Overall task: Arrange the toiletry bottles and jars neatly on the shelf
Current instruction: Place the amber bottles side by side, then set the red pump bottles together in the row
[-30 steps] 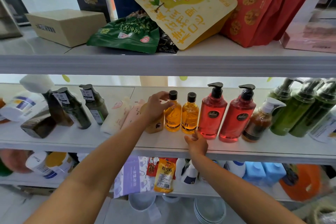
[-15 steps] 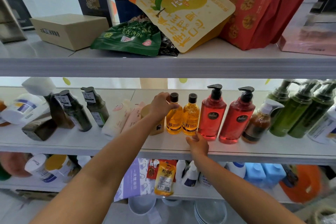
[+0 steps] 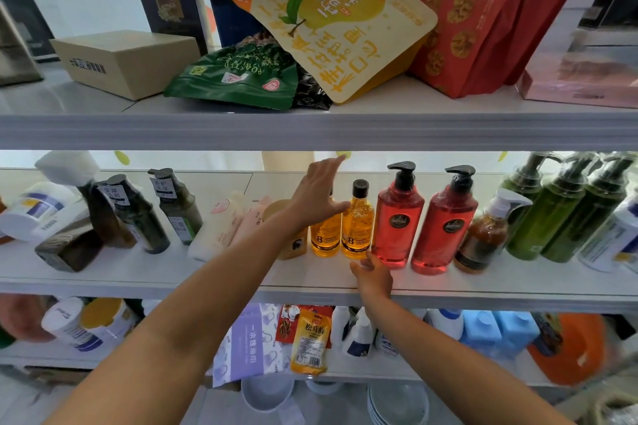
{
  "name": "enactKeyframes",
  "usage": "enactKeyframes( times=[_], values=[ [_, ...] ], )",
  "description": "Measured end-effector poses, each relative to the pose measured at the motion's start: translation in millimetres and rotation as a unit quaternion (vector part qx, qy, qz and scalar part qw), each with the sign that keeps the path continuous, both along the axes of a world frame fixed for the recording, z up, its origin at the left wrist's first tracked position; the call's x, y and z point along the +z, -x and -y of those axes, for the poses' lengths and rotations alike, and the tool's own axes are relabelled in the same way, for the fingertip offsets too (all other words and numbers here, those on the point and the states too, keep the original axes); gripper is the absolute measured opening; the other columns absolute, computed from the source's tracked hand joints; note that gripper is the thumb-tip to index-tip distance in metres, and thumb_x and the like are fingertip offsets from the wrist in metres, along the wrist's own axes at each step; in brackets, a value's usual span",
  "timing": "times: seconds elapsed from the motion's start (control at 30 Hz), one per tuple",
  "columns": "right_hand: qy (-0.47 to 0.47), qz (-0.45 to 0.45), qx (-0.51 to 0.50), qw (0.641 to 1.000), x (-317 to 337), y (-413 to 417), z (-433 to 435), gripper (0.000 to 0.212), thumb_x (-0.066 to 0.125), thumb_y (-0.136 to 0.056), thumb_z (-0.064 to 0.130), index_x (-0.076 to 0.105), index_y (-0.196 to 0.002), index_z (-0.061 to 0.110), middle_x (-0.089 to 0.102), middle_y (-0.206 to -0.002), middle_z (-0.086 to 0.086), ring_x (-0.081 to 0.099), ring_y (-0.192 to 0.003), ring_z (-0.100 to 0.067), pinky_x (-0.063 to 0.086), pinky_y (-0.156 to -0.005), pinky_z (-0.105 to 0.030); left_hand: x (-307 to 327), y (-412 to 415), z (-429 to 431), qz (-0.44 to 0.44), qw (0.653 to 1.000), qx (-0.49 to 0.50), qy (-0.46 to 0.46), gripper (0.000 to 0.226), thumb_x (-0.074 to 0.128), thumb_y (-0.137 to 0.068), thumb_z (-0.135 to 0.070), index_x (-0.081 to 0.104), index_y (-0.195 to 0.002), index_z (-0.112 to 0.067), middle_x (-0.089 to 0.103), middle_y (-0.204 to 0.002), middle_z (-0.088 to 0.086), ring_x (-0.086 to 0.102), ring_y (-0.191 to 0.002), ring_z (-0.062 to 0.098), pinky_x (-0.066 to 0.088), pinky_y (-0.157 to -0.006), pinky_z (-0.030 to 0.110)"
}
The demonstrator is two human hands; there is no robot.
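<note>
Two small amber bottles stand side by side on the middle shelf point(image 3: 518, 283); the left amber bottle point(image 3: 324, 238) is partly behind my left hand point(image 3: 317, 193), the right amber bottle point(image 3: 358, 222) shows fully with its black cap. My left hand hovers open above the left one, fingers spread, holding nothing. My right hand point(image 3: 373, 274) rests on the shelf's front edge, fingertips at the base of the right amber bottle. Two red pump bottles point(image 3: 398, 217) stand just right of them. A tan jar point(image 3: 276, 214) sits left, mostly hidden by my wrist.
Right of the red bottles stand a brown spray bottle point(image 3: 483, 235) and three green pump bottles point(image 3: 552, 214). Left are pale tubes point(image 3: 221, 224), dark leaning bottles point(image 3: 138, 214) and white jars point(image 3: 38, 210). Snack bags point(image 3: 341, 17) fill the upper shelf; the lower shelf holds packets and blue containers point(image 3: 497, 328).
My left hand has let go of the left amber bottle's cap and lifted with fingers spread. My right hand stays at the shelf edge.
</note>
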State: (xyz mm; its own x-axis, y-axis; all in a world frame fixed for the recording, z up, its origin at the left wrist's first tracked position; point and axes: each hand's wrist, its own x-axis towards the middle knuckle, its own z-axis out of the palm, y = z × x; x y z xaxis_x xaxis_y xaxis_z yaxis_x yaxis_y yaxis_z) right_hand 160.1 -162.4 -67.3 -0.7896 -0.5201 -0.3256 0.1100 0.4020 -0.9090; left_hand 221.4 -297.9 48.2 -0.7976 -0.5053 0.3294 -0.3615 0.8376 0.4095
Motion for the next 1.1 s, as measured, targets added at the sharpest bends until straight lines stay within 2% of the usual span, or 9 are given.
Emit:
enactKeyframes(
  times=[0.07,0.17,0.43,0.57,0.67,0.77,0.9,1.0,1.1],
  values=[
    [-0.001,0.002,0.001,1.000,0,0,0,0.049,0.060,-0.090,0.015,0.046,-0.137,0.011,0.058,-0.130,-0.006,0.053,-0.121,-0.025,0.039,-0.102,-0.034,8,11,-7,0.039,0.996,-0.032,0.078,0.082,0.063,-0.085,-0.040,0.017,-0.150,-0.023,0.036,-0.148,0.004,0.025,-0.137,0.023,0.025,-0.112,0.041],
    [-0.002,0.000,0.000,1.000,-2,1,0,0.048,0.060,-0.090,0.016,0.048,-0.136,0.010,0.059,-0.128,-0.006,0.054,-0.119,-0.025,0.040,-0.101,-0.034,11,27,-15,0.071,0.988,-0.045,0.131,0.060,0.056,-0.091,-0.039,0.035,-0.145,-0.023,0.048,-0.142,0.003,0.029,-0.137,0.022,0.018,-0.114,0.039],
    [0.006,-0.011,-0.048,0.999,-3,8,-8,0.024,0.061,-0.089,0.015,0.067,-0.111,0.007,0.068,-0.112,-0.009,0.062,-0.103,-0.026,0.047,-0.096,-0.034,15,40,-19,0.036,0.997,-0.024,0.068,0.033,0.064,-0.088,-0.026,0.064,-0.118,-0.013,0.067,-0.112,0.006,0.056,-0.108,0.023,0.020,-0.114,0.036],
    [-0.006,0.002,-0.040,0.999,-1,15,-13,0.020,0.062,-0.088,0.017,0.071,-0.103,0.007,0.071,-0.098,-0.011,0.062,-0.088,-0.023,0.046,-0.089,-0.032,17,40,-17,0.054,0.996,-0.022,0.061,0.040,0.066,-0.085,-0.028,0.061,-0.123,-0.015,0.066,-0.113,0.006,0.054,-0.109,0.024,0.028,-0.108,0.036],
    [-0.011,0.042,-0.061,0.997,3,27,-24,0.015,0.062,-0.087,0.013,0.070,-0.087,0.001,0.067,-0.076,-0.009,0.060,-0.073,-0.021,0.048,-0.081,-0.032,23,41,-18,0.081,0.993,-0.075,0.030,0.067,0.071,-0.079,-0.019,0.044,-0.139,-0.016,0.057,-0.129,0.009,0.044,-0.122,0.026,0.030,-0.106,0.036],
    [0.050,0.195,-0.135,0.970,6,46,-42,0.006,0.061,-0.086,0.001,0.061,-0.081,-0.003,0.065,-0.074,-0.014,0.062,-0.060,-0.021,0.056,-0.059,-0.026,37,46,-27,0.113,0.982,-0.126,-0.088,0.089,0.076,-0.075,-0.015,0.024,-0.148,-0.012,0.031,-0.150,0.011,0.021,-0.140,0.026,0.020,-0.115,0.040],
    [0.152,0.420,-0.176,0.877,15,84,-67,0.021,0.050,-0.096,0.018,0.048,-0.104,-0.002,0.058,-0.116,-0.028,0.065,-0.091,-0.040,0.055,-0.078,-0.043,45,59,-47,0.106,0.966,-0.128,-0.199,0.091,0.082,-0.070,-0.023,0.030,-0.145,-0.015,0.037,-0.147,0.006,0.031,-0.136,0.021,0.026,-0.109,0.031],
    [0.182,0.487,-0.189,0.833,28,113,-76,0.065,0.032,-0.095,0.056,0.047,-0.126,0.002,0.052,-0.131,-0.027,0.059,-0.107,-0.044,0.050,-0.091,-0.050,43,66,-49,0.095,0.965,-0.122,-0.210,0.067,0.081,-0.071,-0.014,0.051,-0.131,-0.009,0.058,-0.129,0.008,0.052,-0.120,0.022,0.034,-0.095,0.024],
    [0.211,0.456,-0.155,0.850,44,123,-70,0.051,0.027,-0.101,0.038,0.039,-0.139,0.008,0.044,-0.142,-0.014,0.045,-0.130,-0.035,0.058,-0.074,-0.045,39,70,-47,0.086,0.973,-0.124,-0.177,0.055,0.081,-0.069,-0.010,0.060,-0.119,-0.005,0.067,-0.112,0.010,0.061,-0.103,0.022,0.042,-0.089,0.025]
  ],
)
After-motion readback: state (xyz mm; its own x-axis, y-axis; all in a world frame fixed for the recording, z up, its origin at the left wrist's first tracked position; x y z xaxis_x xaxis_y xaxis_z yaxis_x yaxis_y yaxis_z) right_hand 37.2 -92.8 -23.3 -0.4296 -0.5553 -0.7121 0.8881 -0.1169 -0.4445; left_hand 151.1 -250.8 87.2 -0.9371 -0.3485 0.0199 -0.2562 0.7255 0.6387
